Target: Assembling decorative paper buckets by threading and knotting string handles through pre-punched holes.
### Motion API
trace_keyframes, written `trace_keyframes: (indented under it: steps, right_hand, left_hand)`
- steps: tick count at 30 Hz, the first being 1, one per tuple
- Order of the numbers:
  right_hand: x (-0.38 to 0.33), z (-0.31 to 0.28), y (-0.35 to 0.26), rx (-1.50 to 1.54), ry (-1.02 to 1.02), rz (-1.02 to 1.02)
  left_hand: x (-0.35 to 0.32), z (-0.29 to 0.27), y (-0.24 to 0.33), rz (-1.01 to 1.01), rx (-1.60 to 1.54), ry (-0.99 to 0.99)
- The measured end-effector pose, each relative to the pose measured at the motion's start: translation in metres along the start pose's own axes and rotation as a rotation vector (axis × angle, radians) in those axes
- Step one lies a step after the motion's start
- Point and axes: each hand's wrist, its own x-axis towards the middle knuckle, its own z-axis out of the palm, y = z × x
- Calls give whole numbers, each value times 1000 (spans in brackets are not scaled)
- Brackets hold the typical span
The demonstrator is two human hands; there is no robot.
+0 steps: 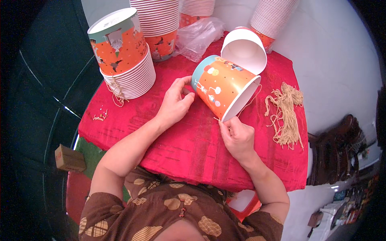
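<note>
the orange paper bucket (225, 86) lay tilted on its side over the counter (189, 148), mouth toward my right. my left fingers (184, 80) were loosely spread at its base; my right fingers (226, 129) pinched the thin cord (249, 103) by the rim. it seemed light, stiff-walled, slick, dentable, best held at base and rim.

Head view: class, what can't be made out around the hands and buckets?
In the head view:
- Held orange bucket: base, turned away from the camera.
- String: pinched part, hidden by the right hand.
- Tall bucket stack: top, cut off by the upper edge.
</note>
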Motion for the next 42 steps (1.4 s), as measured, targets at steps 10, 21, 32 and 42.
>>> trace_keyframes:
  steps: [10,21,32,42]
  right_hand:
    - [1,4,3,128,-33,22]
    - [-1,3,6,130,-79,-31]
    - [4,-5,0,127,-131,-23]
    - [4,0,3,91,-82,-90]
  left_hand:
    - [-14,10,14,269,180,35]
    - [-25,20,15,-259,-209,-604]
    - [-25,23,11,-268,-286,-576]
    - [-27,28,2,-96,-181,-441]
